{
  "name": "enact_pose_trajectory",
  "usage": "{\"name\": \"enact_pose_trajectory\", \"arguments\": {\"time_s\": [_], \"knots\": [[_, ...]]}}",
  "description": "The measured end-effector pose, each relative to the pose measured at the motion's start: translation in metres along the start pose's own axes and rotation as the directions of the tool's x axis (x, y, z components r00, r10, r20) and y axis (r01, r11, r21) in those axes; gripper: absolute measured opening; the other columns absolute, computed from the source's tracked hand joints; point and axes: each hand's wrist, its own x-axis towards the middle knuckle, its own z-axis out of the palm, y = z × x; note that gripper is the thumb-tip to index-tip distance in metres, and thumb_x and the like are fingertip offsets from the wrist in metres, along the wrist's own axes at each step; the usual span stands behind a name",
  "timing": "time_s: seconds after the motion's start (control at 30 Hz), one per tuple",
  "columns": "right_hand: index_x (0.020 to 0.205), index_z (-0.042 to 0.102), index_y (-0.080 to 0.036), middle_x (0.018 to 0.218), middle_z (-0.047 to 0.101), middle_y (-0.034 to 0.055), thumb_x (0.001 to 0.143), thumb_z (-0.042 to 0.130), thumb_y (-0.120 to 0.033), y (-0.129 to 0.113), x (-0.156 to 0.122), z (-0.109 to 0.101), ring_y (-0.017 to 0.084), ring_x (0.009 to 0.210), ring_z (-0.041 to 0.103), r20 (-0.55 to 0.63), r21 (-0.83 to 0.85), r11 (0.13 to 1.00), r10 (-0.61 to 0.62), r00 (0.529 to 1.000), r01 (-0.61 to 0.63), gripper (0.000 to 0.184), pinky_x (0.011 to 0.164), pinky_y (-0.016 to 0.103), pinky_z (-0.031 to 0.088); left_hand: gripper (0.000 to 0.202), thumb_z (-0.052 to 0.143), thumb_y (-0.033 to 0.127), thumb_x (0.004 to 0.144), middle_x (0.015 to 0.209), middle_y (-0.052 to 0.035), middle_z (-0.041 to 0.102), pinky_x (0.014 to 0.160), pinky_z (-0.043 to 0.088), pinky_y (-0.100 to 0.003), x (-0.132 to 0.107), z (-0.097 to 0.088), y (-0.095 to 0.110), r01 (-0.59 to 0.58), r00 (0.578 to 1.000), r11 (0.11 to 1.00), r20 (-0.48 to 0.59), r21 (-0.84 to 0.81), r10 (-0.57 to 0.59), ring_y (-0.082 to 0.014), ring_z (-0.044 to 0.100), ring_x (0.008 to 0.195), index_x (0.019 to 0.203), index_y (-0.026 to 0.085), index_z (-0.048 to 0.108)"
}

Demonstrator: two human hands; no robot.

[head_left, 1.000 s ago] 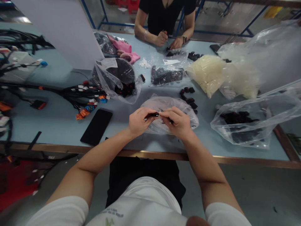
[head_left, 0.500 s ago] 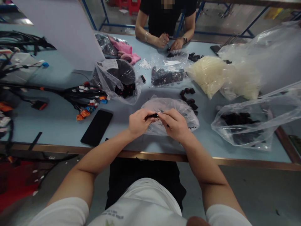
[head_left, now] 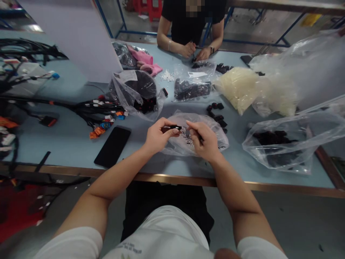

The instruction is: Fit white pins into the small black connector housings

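Between left fingers (head_left: 166,122): black connector (head_left: 176,127), end jutting rightward.

1 black connector (head_left: 175,127), small and block-like, is pinched between the thumb and fingers of the left hand (head_left: 159,135), its long side roughly parallel to the table's near edge. White spots mark its exposed face; the rest is hidden by the grip. Below lies a clear plastic bag (head_left: 215,126), crumpled and spread out, a little back from the table's near edge and well left of the near right corner. Many tiny white pieces (head_left: 188,139) are scattered in a loose heap on or inside it; which cannot be told.
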Motion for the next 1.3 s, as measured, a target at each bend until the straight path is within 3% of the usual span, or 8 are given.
{"name": "enact_pose_trajectory", "arguments": {"time_s": [0.2, 0.37, 0.53, 0.63, 0.73, 0.83, 1.03, 1.3], "knots": [[0.120, 0.073, -0.027, 0.100, 0.076, 0.0076, 0.110, 0.043, -0.038, 0.000, -0.001, 0.003, 0.024, 0.092, 0.072, -0.102, 0.059, 0.992, 0.115, 0.988, -0.109, 0.033, 0.089, 0.045, 0.060, 0.042, 0.086, 0.053, 0.087, 0.094, -0.0053, 0.081, 0.083, 0.074, -0.044, 0.002, 0.001, 0.004, 0.011, 0.997, 0.999, 0.073, -0.042, -0.008, -0.0260, 0.085, 0.090, 0.108, 0.019, 0.072], [0.098, 0.074, -0.025, 0.085, 0.072, 0.0059, 0.112, 0.035, -0.053, -0.004, -0.002, -0.001, 0.023, 0.081, 0.069, -0.125, 0.067, 0.983, 0.178, 0.976, -0.170, 0.050, 0.080, 0.041, 0.058, 0.035, 0.089, 0.044, 0.085, 0.093, -0.0073, 0.083, 0.088, 0.073, -0.046, 0.004, 0.001, 0.002, 0.045, 0.998, 0.993, 0.040, -0.106, -0.041, -0.0257, 0.085, 0.091, 0.100, 0.017, 0.072], [0.097, 0.080, -0.025, 0.079, 0.074, 0.0056, 0.111, 0.029, -0.063, -0.001, -0.004, -0.001, 0.021, 0.072, 0.071, -0.106, 0.173, 0.934, 0.333, 0.937, -0.312, 0.066, 0.068, 0.036, 0.058, 0.033, 0.095, 0.037, 0.076, 0.095, -0.0072, 0.083, 0.093, 0.072, -0.048, 0.003, -0.001, 0.000, 0.121, 0.993, 0.971, 0.034, -0.208, -0.116, -0.0250, 0.084, 0.092, 0.094, 0.017, 0.075], [0.096, 0.080, -0.025, 0.080, 0.076, 0.0066, 0.109, 0.034, -0.067, 0.004, -0.005, 0.002, 0.022, 0.074, 0.074, -0.124, 0.313, 0.904, 0.343, 0.931, -0.291, 0.064, 0.067, 0.037, 0.059, 0.034, 0.094, 0.038, 0.077, 0.097, -0.0085, 0.084, 0.094, 0.071, -0.048, 0.002, 0.000, 0.000, 0.140, 0.990, 0.973, 0.048, -0.183, -0.133, -0.0257, 0.084, 0.093, 0.097, 0.017, 0.076], [0.095, 0.079, -0.025, 0.083, 0.079, 0.0053, 0.103, 0.058, -0.061, 0.002, -0.004, 0.004, 0.022, 0.079, 0.077, -0.114, 0.402, 0.887, 0.296, 0.948, -0.229, 0.042, 0.072, 0.038, 0.062, 0.041, 0.096, 0.036, 0.075, 0.104, -0.0103, 0.085, 0.095, 0.070, -0.046, 0.001, 0.000, 0.002, 0.151, 0.986, 0.979, 0.085, -0.138, -0.140, -0.0270, 0.084, 0.099, 0.107, 0.017, 0.079], [0.095, 0.076, -0.024, 0.085, 0.080, 0.0029, 0.095, 0.074, -0.046, -0.004, -0.003, 0.005, 0.020, 0.075, 0.077, -0.091, 0.485, 0.838, 0.333, 0.939, -0.250, 0.022, 0.070, 0.036, 0.063, 0.045, 0.097, 0.036, 0.073, 0.109, -0.0105, 0.085, 0.094, 0.069, -0.044, -0.001, 0.002, 0.004, 0.133, 0.988, 0.987, 0.089, -0.092, -0.125, -0.0275, 0.083, 0.100, 0.112, 0.018, 0.082], [0.082, 0.071, -0.025, 0.076, 0.073, 0.0005, 0.089, 0.079, -0.035, -0.013, -0.003, 0.007, 0.024, 0.089, 0.080, -0.111, 0.557, 0.799, 0.344, 0.932, -0.228, 0.014, 0.080, 0.040, 0.065, 0.036, 0.092, 0.040, 0.081, 0.110, -0.0085, 0.085, 0.094, 0.069, -0.042, -0.007, 0.005, 0.005, 0.059, 0.997, 0.998, 0.053, -0.015, -0.058, -0.0260, 0.083, 0.097, 0.110, 0.020, 0.085], [0.083, 0.074, -0.026, 0.081, 0.075, 0.0007, 0.086, 0.080, -0.031, -0.008, -0.005, 0.007, 0.020, 0.080, 0.074, -0.093, 0.476, 0.838, 0.350, 0.932, -0.267, 0.008, 0.074, 0.037, 0.061, 0.033, 0.088, 0.042, 0.086, 0.113, -0.0073, 0.086, 0.096, 0.069, -0.042, -0.010, 0.003, 0.002, -0.026, 0.998, 0.996, 0.056, 0.082, 0.021, -0.0270, 0.083, 0.104, 0.115, 0.024, 0.085]]}}
